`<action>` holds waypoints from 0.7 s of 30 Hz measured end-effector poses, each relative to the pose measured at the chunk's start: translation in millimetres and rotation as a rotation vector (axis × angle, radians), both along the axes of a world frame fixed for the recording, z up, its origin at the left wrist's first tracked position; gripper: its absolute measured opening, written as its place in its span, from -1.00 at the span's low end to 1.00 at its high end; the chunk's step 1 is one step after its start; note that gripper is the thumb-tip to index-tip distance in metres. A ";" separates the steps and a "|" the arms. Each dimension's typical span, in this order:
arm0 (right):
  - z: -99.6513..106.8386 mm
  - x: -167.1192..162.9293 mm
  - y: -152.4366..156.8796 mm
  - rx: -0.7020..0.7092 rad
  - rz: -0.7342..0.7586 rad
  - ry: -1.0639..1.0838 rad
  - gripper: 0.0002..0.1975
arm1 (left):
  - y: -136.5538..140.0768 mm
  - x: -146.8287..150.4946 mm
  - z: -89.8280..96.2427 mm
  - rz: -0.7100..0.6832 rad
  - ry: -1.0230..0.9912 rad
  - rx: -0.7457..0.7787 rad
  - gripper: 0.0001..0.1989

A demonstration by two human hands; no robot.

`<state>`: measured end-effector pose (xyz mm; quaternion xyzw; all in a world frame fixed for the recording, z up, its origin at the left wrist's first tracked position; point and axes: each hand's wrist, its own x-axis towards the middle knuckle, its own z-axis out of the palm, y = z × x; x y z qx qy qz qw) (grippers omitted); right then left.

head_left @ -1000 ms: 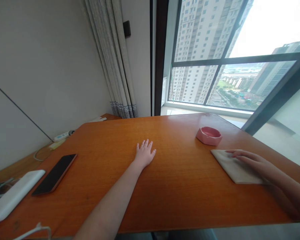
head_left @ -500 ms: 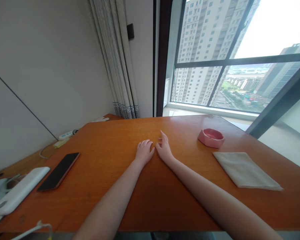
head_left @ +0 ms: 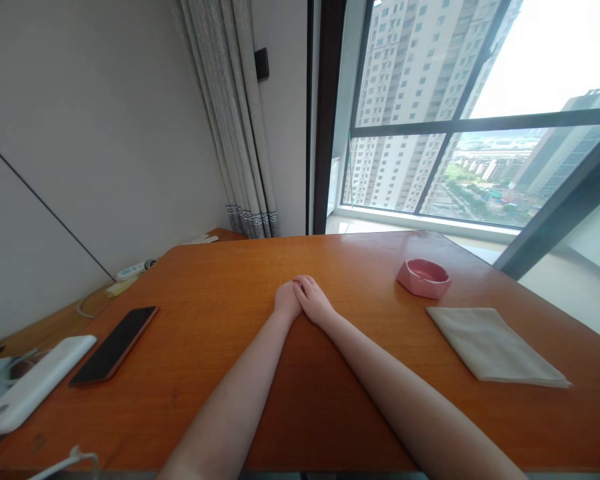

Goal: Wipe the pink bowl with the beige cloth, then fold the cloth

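Observation:
My two hands meet in the middle of the wooden table (head_left: pixel 220 280). My right hand (head_left: pixel 314 300) lies over the fingers of my left hand (head_left: pixel 287 301), its own fingers closed around them. The left hand looks curled, but its fingers are hidden beneath the right. No object shows in either hand. To the right of them are a pink ashtray (head_left: pixel 423 287) and, closer to me, a folded light-grey cloth (head_left: pixel 495 350), both apart from my hands.
At the left lie a dark phone (head_left: pixel 115 347) and a white oblong device (head_left: pixel 37 383). A power strip (head_left: pixel 133 271) is by the wall. A white cable (head_left: pixel 73 457) hangs at the front left edge. Beyond the table are a curtain (head_left: pixel 245 133) and a large window (head_left: pixel 405 167).
My hands, apart with fingers spread before, have come together. The right hand has moved left onto the left hand. The ashtray, cloth and phone have stayed put.

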<state>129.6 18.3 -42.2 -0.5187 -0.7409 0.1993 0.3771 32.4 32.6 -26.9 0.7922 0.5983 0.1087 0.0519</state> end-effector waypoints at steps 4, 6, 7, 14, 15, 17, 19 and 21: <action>4.3 1.6 -3.1 -0.030 0.031 -0.045 -0.63 | -0.8 -8.0 -0.8 -0.050 -0.076 0.010 -0.68; 5.5 0.8 -4.3 -0.035 0.025 -0.055 -0.62 | -0.1 -10.2 -2.0 -0.057 -0.094 0.009 -0.69; 5.8 0.5 -4.7 -0.036 0.023 -0.055 -0.62 | 0.4 -10.7 -2.8 -0.060 -0.101 0.009 -0.69; 5.4 1.5 -5.5 -0.047 0.038 -0.043 -0.63 | 1.8 -11.1 -7.2 -0.080 -0.134 0.030 -0.70; 5.5 1.6 -5.7 -0.048 0.038 -0.043 -0.63 | 1.9 -11.3 -7.6 -0.079 -0.138 0.033 -0.70; 5.8 1.7 -5.7 -0.051 0.039 -0.040 -0.63 | 2.3 -11.5 -8.4 -0.077 -0.144 0.036 -0.70; 5.5 2.1 -5.2 -0.050 0.041 -0.036 -0.64 | 3.0 -11.4 -9.2 -0.078 -0.148 0.036 -0.71; 4.3 2.7 -4.1 -0.042 0.045 -0.030 -0.63 | 3.7 -11.2 -10.2 -0.079 -0.149 0.035 -0.71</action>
